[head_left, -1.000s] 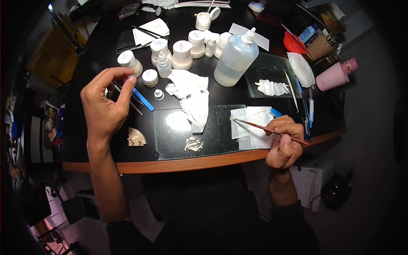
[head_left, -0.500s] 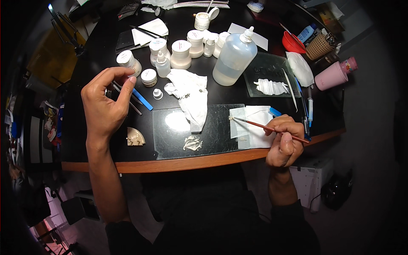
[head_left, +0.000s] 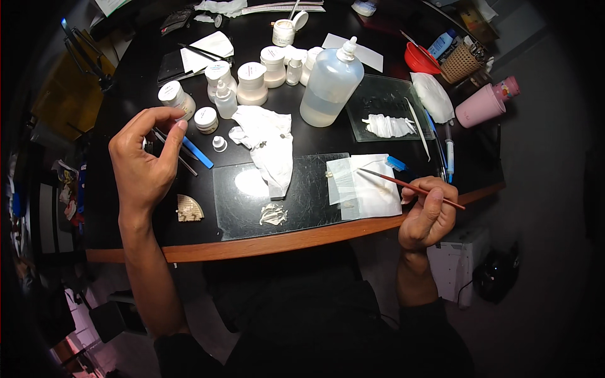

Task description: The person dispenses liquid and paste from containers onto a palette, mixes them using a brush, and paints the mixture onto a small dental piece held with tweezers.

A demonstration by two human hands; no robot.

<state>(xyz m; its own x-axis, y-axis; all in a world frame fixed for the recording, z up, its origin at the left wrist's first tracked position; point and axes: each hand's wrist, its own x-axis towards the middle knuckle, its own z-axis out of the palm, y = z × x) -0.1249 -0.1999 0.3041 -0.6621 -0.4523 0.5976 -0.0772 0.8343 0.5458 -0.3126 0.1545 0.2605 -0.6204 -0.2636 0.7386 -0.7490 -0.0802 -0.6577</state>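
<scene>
Hands [head_left: 144, 160] [head_left: 430, 213] well apart, fingers [head_left: 151, 116] bent

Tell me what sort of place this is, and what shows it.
Probably a small craft workshop or dental laboratory: round white-lidded jars stand on a black tabletop, pale paste is smeared on a flat glass slab, and the right hand holds a thin reddish-brown-handled brush.

Free room over glass slab [head_left: 315, 189] between cloth [head_left: 270, 148] and brush [head_left: 391, 180]; tall bottle [head_left: 329, 94], jars [head_left: 253, 91] block far side.

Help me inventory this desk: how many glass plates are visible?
2: the front plate, near the desk's edge, partly under the white cloth; the back plate, right of the large bottle. Others may be hidden.
</scene>
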